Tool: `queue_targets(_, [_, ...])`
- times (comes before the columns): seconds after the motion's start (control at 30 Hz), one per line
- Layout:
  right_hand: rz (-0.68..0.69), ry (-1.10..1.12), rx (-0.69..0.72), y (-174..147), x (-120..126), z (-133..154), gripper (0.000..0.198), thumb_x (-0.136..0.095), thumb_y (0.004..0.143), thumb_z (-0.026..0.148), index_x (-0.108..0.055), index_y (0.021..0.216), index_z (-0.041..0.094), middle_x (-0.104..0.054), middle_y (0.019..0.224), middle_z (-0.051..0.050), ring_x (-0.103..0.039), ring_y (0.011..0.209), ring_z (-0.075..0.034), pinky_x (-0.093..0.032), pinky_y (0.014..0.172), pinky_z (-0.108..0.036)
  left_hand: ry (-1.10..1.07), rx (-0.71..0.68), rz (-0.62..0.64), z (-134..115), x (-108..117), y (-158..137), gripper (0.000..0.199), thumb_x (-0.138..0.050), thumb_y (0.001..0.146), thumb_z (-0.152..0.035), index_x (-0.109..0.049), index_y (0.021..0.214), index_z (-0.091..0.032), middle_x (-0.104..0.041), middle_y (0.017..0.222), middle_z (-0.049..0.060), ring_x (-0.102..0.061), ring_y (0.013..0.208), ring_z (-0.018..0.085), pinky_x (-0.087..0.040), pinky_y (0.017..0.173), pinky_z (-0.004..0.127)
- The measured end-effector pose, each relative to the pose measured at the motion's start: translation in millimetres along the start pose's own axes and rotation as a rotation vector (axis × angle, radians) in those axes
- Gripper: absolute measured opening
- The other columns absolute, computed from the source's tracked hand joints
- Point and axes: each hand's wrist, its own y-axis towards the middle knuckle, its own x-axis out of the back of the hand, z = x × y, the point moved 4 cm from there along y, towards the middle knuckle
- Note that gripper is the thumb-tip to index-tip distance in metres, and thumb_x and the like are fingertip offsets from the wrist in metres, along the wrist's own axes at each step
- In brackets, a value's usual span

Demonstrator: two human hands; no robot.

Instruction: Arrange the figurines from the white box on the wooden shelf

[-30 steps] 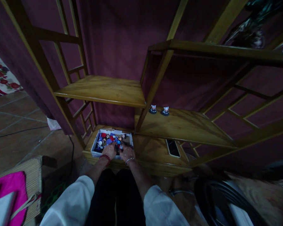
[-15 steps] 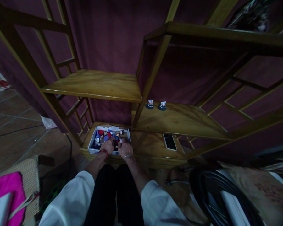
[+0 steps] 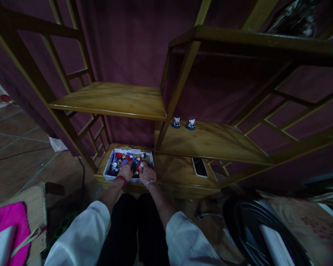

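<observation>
Low shelf (image 3: pixel 169 168): box (image 3: pixel 108 178) of toys at your twelve o'clock, likely set close for two-handed reach. Right hand (image 3: pixel 147 172): fingers seemingly pinched on a white toy (image 3: pixel 141 164), perhaps for inspection. Left hand (image 3: pixel 125 170) at a dark piece (image 3: pixel 133 166); can't tell if clamped. Versus half a second ago: dark piece slightly nine-o'clock-ward; phone (image 3: pixel 201 168), three o'clock, unmoved.
</observation>
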Motion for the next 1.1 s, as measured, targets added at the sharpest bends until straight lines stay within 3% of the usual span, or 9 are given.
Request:
queue_targets(0.17, [0.0, 0.01, -0.002, 1, -1, -1, 0.031, -0.03, 0.086, 0.032, -0.043, 0.113, 0.024, -0.064, 0.085, -0.005, -0.06, 0.079, -0.018, -0.039, 0.066, -0.027, 0.045, 0.01, 0.047, 1, -3, -1, 0.051, -0.049, 0.076, -0.021, -0.037, 0.125, -0.021, -0.056, 0.112, 0.007, -0.053, 0.102, 0.018, -0.038, 0.088, 0.026])
queue_targets(0.47, [-0.049, 0.075, 0.06, 6, 0, -1, 0.029, -0.036, 0.083, 0.034, -0.049, 0.109, 0.029, -0.054, 0.109, 0.0, -0.053, 0.092, -0.013, -0.039, 0.075, -0.023, 0.082, 0.02, 0.089, 2, -5, 0, 0.052, -0.05, 0.075, -0.026, -0.037, 0.126, -0.021, -0.058, 0.107, 0.009, -0.054, 0.1, 0.02, -0.039, 0.086, 0.028])
queue_targets(0.8, [-0.049, 0.166, 0.042, 6, -1, -4, 0.032, -0.042, 0.081, 0.034, -0.051, 0.112, 0.029, -0.058, 0.107, 0.001, -0.055, 0.091, -0.012, -0.04, 0.078, -0.021, 0.059, -0.008, 0.073, 1, -4, -3, 0.05, -0.051, 0.074, -0.027, -0.04, 0.123, -0.022, -0.06, 0.104, 0.008, -0.056, 0.097, 0.02, -0.041, 0.083, 0.028])
queue_targets(1.1, [-0.029, 0.368, 0.031, 14, -1, -11, 0.027, -0.046, 0.077, 0.025, -0.058, 0.101, 0.023, -0.064, 0.089, 0.002, -0.058, 0.081, -0.01, -0.044, 0.072, -0.018, -0.062, -0.015, 0.056, -3, 4, -7, 0.05, -0.055, 0.071, -0.019, -0.044, 0.12, -0.021, -0.062, 0.097, 0.006, -0.057, 0.092, 0.018, -0.042, 0.079, 0.025])
